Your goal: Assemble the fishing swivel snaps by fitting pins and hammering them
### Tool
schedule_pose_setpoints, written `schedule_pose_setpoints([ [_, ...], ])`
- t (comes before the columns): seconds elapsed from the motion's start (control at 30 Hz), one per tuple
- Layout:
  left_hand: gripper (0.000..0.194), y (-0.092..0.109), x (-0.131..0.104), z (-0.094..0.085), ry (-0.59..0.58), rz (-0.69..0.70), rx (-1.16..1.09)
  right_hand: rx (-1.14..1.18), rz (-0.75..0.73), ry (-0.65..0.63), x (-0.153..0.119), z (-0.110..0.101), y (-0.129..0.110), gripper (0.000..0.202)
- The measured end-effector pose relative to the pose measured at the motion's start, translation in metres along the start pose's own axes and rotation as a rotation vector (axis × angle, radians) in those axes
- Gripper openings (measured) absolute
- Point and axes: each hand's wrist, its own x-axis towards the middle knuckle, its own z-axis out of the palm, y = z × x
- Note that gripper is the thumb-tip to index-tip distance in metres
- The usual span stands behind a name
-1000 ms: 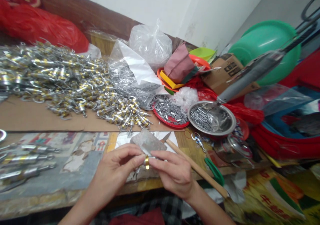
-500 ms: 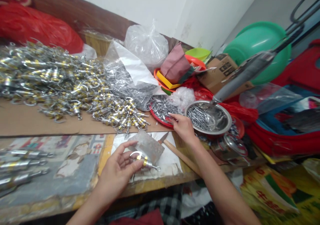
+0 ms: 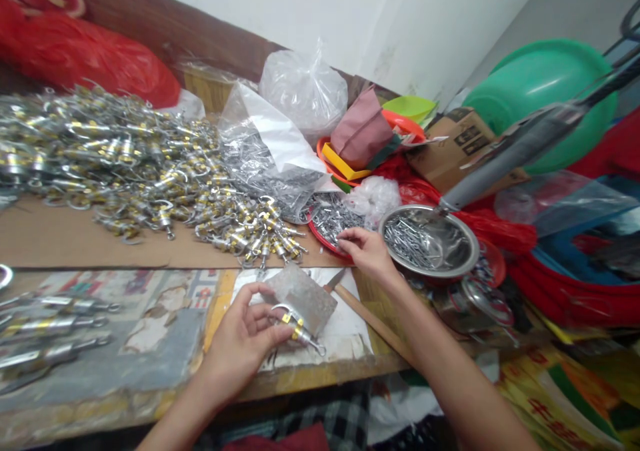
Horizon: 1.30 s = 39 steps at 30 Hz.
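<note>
My left hand [image 3: 253, 334] has its thumb and fingers around a silver hook fitting [image 3: 300, 331] with yellow bands, a curved end and a small eyelet. Behind the fitting, a grey metal block [image 3: 303, 296] rests on white paper [image 3: 353, 317]. My right hand [image 3: 367, 251] is at the near edge of a red dish [image 3: 320, 234] heaped with small metal pins [image 3: 334, 216]. Its thumb and index finger are pinched together, and whatever may be between them is too small to make out. A wooden-handled tool [image 3: 373, 321] lies below the right wrist, partly covered by the forearm.
Similar hook fittings form a large pile [image 3: 125, 151] on cardboard [image 3: 60, 241]. Several larger metal fittings [image 3: 60, 327] lie at the left. A steel bowl [image 3: 470, 257] of metal pins stands right of my hand, beneath a grey shaft [image 3: 515, 147]. Behind are plastic bags [image 3: 303, 91] and a green basin [image 3: 550, 97].
The whole view has shifted slightly, so most things appear farther right. My right hand's fingers have drawn closer together at the dish. My left hand keeps hold of the fitting.
</note>
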Motion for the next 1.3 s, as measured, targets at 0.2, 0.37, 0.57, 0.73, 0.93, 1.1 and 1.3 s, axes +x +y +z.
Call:
schedule_pose_setpoints([
  [0.2, 0.046, -0.003, 0.002, -0.002, -0.027, 0.012, 0.023, 0.388, -0.245, -0.08, -0.066, 0.005, -0.05, 0.002],
  [0.37, 0.045, -0.003, 0.002, -0.002, -0.027, 0.029, 0.029, 0.375, -0.289, -0.055, -0.078, 0.014, -0.056, 0.007],
  [0.57, 0.045, -0.004, 0.002, -0.002, -0.021, 0.045, 0.019, 0.312, -0.23, -0.124, -0.078, 0.014, -0.054, 0.005],
  [0.73, 0.046, -0.005, 0.003, -0.003, -0.024, 0.059, 0.01, 0.402, -0.194, -0.077, -0.078, 0.023, -0.058, 0.006],
  [0.93, 0.045, -0.005, 0.001, -0.002, -0.031, 0.044, 0.007, 0.369, -0.201, -0.145, -0.075, 0.018, -0.054, 0.008],
  [1.1, 0.045, -0.004, 0.003, -0.002, -0.021, 0.047, 0.0, 0.277, -0.315, -0.25, -0.072, 0.013, -0.051, 0.013],
  [1.3, 0.045, -0.005, 0.003, -0.002, -0.038, 0.054, -0.021, 0.229, -0.464, -0.136, -0.069, 0.03, -0.059, 0.014],
])
